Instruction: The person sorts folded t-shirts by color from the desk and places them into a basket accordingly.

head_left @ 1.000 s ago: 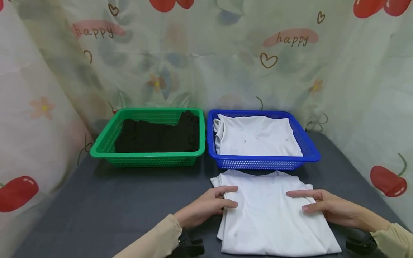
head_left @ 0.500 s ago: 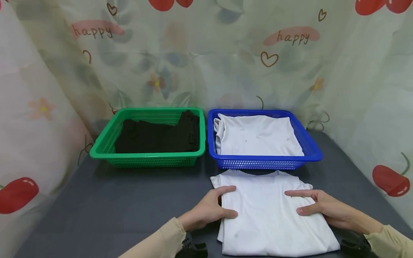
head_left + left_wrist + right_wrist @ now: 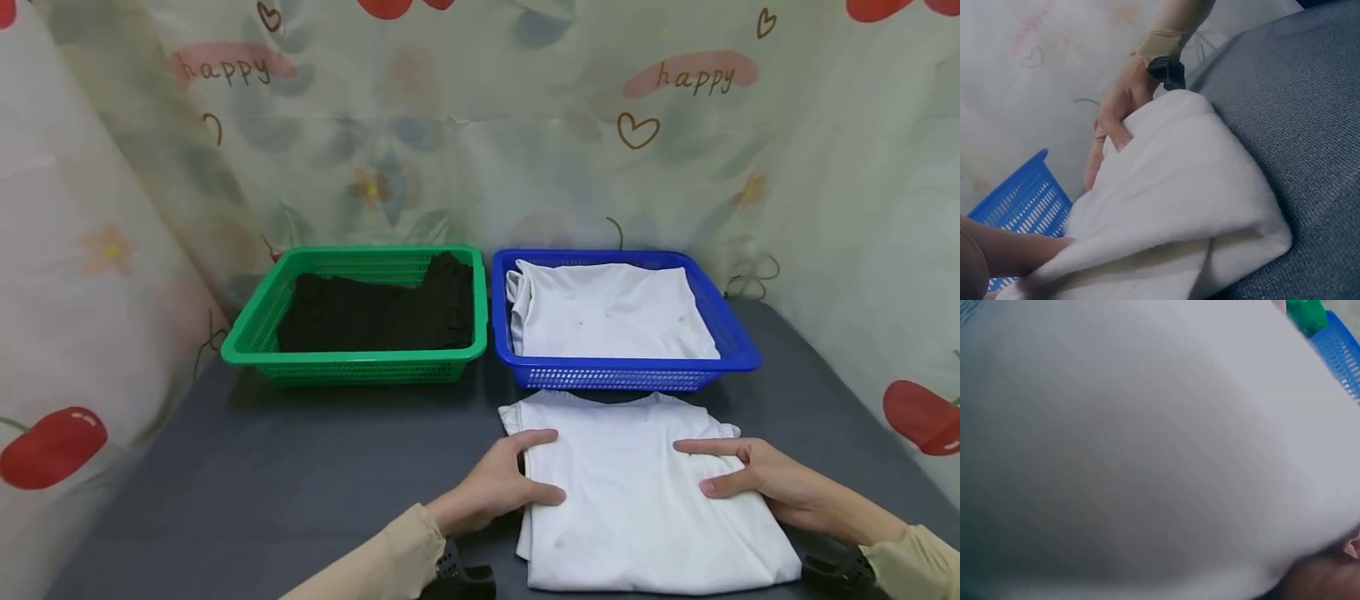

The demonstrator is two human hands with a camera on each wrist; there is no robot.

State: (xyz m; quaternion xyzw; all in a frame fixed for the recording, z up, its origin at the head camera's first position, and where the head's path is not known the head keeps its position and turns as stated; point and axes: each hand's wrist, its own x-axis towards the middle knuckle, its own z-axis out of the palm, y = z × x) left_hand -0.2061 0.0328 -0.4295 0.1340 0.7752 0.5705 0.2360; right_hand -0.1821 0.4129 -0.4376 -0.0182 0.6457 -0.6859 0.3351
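A folded white shirt [image 3: 637, 508] lies on the dark cloth in front of the blue basket. At its left edge my left hand [image 3: 495, 483] grips it, thumb and index finger spread on top, the other fingers hidden beneath. My right hand [image 3: 783, 487] holds the opposite edge in the same way, index finger pointing inward over the fabric. In the left wrist view, the near end of the shirt [image 3: 1179, 175] shows its stacked layers, and the right hand [image 3: 1121, 100] is on the far side. White fabric [image 3: 1147, 437] fills most of the right wrist view.
Behind the shirt stands the blue basket [image 3: 622, 375] with folded white clothing [image 3: 615, 312] in it. To its left is a green basket [image 3: 360, 358] holding dark folded clothing [image 3: 375, 312]. A printed curtain [image 3: 487, 167] surrounds the back and sides of the table [image 3: 300, 467].
My left thumb has spread down, away from the index finger. The right thumb has slid slightly inward on the shirt. The head view has shifted a little; the shirt stays in place.
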